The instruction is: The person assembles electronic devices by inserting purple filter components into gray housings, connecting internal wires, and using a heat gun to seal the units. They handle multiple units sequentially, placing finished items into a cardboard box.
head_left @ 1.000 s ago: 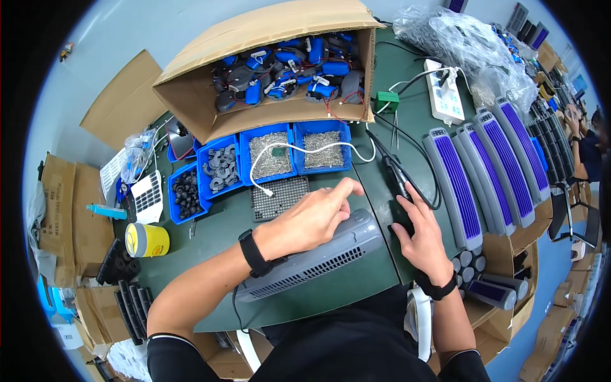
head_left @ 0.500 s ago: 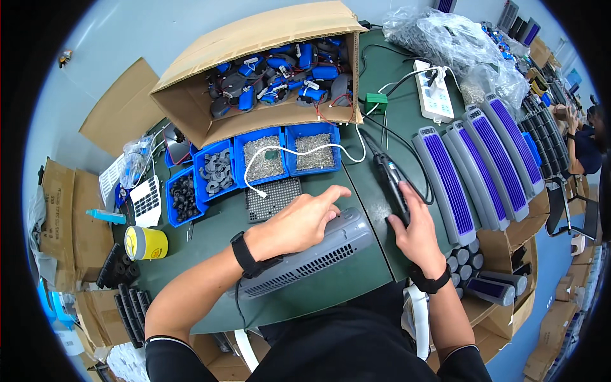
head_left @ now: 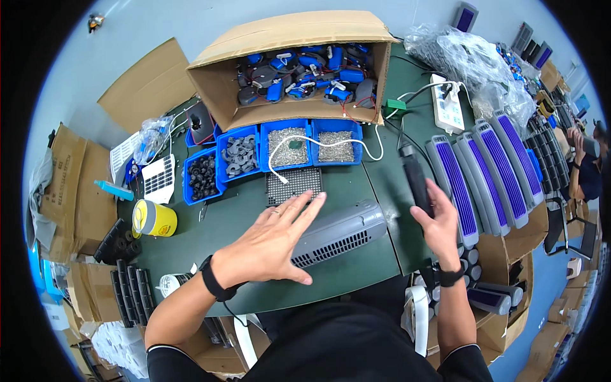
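A grey slotted plastic housing (head_left: 344, 234) lies slantwise on the green table in front of me. My left hand (head_left: 267, 240) is open above its left end, fingers spread and palm down, hiding that part; whether it touches the housing I cannot tell. My right hand (head_left: 440, 223) is closed round the lower part of a black electric screwdriver (head_left: 415, 175), to the right of the housing. The screwdriver points away from me, and a black cord runs near its far end. Just beyond the housing lies a black perforated tray (head_left: 289, 191).
Blue bins of screws (head_left: 335, 148), grey clips (head_left: 240, 155) and black parts (head_left: 203, 180) line the back. Behind them stands a carton (head_left: 210, 95) of blue battery parts. A white cable (head_left: 305, 137) crosses the bins. Finished-looking purple-and-grey units (head_left: 453, 191) lie at right; a yellow tub (head_left: 156, 218) stands left.
My left hand has spread its fingers and slid back toward the housing's left end. My right hand has brought the screwdriver more upright, still gripping it. The whole view has shifted slightly.
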`<state>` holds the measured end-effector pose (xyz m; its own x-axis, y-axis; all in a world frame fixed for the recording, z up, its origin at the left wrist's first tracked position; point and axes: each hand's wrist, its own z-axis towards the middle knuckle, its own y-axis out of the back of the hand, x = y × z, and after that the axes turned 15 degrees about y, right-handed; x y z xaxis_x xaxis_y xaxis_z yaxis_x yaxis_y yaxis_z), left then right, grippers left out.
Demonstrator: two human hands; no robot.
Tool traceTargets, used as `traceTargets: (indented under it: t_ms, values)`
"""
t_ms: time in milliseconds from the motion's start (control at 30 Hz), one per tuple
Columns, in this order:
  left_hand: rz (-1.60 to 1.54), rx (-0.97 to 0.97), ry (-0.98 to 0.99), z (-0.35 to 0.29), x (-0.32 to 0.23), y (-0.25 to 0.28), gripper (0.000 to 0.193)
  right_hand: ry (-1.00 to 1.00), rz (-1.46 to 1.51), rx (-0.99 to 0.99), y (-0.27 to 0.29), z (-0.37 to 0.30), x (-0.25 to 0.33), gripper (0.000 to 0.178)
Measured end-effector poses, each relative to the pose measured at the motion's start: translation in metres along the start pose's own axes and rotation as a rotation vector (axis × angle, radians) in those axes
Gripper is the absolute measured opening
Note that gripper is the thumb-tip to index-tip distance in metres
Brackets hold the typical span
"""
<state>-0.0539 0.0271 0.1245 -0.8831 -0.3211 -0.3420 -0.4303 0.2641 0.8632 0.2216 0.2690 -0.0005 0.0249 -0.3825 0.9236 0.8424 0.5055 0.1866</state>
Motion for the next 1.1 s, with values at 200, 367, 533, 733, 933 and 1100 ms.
traceTargets:
  t_ms: [200, 367, 533, 733, 933, 1100]
  values:
    - [-0.098, -0.033, 0.142, -0.046, 0.048, -0.038, 0.132, 0.148, 0.501, -0.077, 0.006, 0.004, 0.102, 0.069]
    - [-0.124, -0.160, 0.203, -0.042, 0.050, -0.061, 0.115, 0.229, 0.818, -0.018, -0.018, 0.010, 0.119, 0.029]
    - [-0.146, -0.209, 0.194, -0.038, 0.046, -0.064, 0.105, 0.503, 0.659, 0.015, -0.040, 0.007, 0.109, 0.028]
    - [-0.150, -0.235, 0.200, -0.040, 0.049, -0.068, 0.101, 0.496, 0.638, -0.020, -0.057, -0.011, 0.105, 0.033]
    - [-0.119, -0.252, 0.201, -0.039, 0.049, -0.070, 0.101, 0.487, 0.446, -0.015, -0.080, -0.010, 0.104, 0.026]
    - [-0.152, -0.272, 0.201, -0.041, 0.052, -0.072, 0.098, 0.152, 0.315, 0.086, -0.081, 0.015, 0.127, 0.026]
